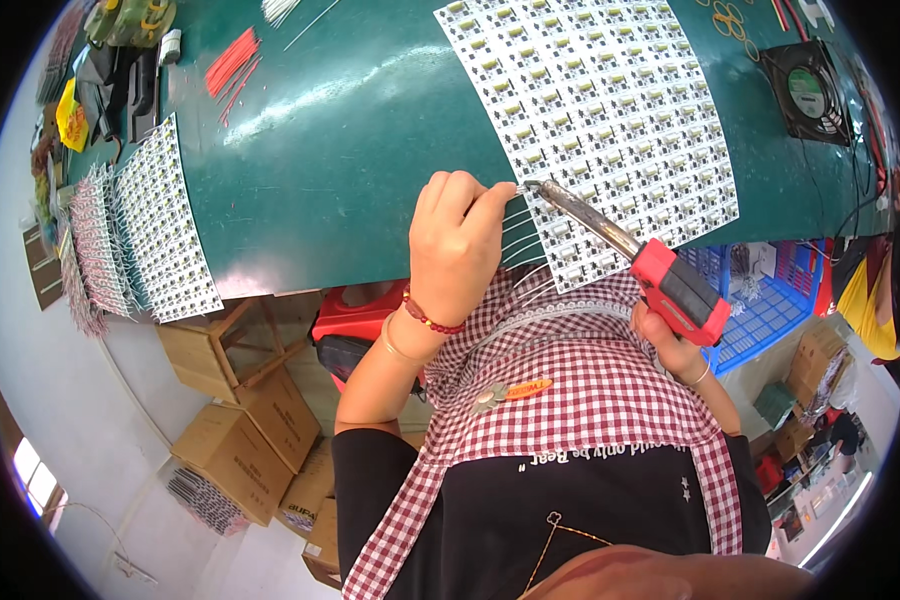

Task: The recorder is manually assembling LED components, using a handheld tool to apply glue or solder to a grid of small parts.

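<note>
A large white panel of small circuit boards (610,110) lies on the green table, its near corner reaching the front edge. Several thin white wires (520,243) stick out leftward from the lower part of its left edge. My left hand (457,235) is closed in a pinch at that edge, on what looks like a thin white wire, mostly hidden by the fingers. My right hand (667,345) grips a red and black soldering iron (682,290) from below. The iron's metal tip meets the panel's left edge just beside my left fingertips.
Red wires (234,65) lie at the table's back left. Another board panel (165,225) and bundles of wired pieces (100,240) sit at the left end. A black fan (808,92) stands far right. Below are a blue crate (760,320) and cardboard boxes (235,460).
</note>
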{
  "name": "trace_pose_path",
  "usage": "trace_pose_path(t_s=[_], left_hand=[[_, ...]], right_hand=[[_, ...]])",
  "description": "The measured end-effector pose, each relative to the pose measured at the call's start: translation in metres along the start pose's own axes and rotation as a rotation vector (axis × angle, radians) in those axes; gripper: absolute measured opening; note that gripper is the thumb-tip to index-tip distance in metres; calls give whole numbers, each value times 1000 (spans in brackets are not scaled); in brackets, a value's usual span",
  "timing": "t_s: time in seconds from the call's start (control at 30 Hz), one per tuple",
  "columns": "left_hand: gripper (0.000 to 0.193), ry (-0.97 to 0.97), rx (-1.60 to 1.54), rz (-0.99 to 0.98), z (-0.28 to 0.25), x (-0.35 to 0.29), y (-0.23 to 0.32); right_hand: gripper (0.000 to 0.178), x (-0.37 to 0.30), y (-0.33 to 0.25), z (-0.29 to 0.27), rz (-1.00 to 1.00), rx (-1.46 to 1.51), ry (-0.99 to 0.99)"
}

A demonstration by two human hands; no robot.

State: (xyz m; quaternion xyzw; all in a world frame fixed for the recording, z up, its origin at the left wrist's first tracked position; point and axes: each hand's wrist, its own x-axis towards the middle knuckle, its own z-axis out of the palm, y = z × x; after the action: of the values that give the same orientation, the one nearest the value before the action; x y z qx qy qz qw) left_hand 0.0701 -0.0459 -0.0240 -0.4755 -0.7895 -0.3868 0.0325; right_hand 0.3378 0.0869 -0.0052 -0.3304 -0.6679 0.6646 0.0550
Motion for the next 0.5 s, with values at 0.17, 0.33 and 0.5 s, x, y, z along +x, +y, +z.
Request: trace_pose_path(t_s=[0.17,0.33,0.5], left_hand=[[17,-10,-14,-14,0,1,0],[17,-30,-18,-21,-1,1,0],[16,-44,-13,-27,-3,2,0]], right_hand=[[16,0,4,-2,-28,-82,-20],[17,-7,11,-7,-67,-158,-26],[19,-7,7,-7,-63,-90,-37]])
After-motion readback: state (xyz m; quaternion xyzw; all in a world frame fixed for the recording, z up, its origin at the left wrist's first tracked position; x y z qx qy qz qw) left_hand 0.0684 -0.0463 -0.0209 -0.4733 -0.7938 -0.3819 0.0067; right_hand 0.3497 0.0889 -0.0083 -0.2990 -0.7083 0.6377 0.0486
